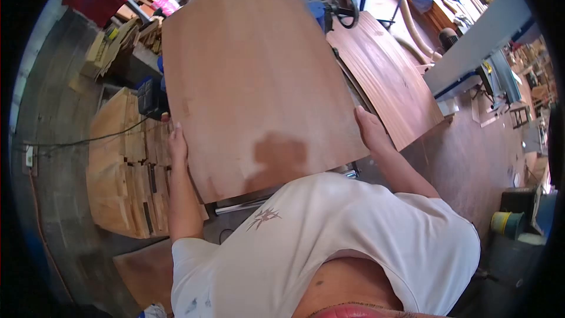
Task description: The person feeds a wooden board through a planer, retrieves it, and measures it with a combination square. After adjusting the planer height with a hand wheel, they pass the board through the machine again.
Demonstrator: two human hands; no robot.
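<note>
A large, flat wooden panel [253, 76] spans the middle of the head view, its near edge close to my body. My left hand [178, 144] grips the panel's left edge near the front corner; its fingers go out of sight at the edge. On the opposite edge, my right hand [372, 129] has its thumb along the side and its fingers hidden beneath. Under the panel is a machine with a blue body [321, 15] and a black handwheel [345, 7]. A metal roller [238, 207] shows below the near edge.
Another striped wooden panel [385, 76] lies to the right of the machine. Stacked boards [138, 171] stand at left, beside a black box [152, 97] with a cable [97, 142] running to the wall. A grey bin [512, 262] is at lower right.
</note>
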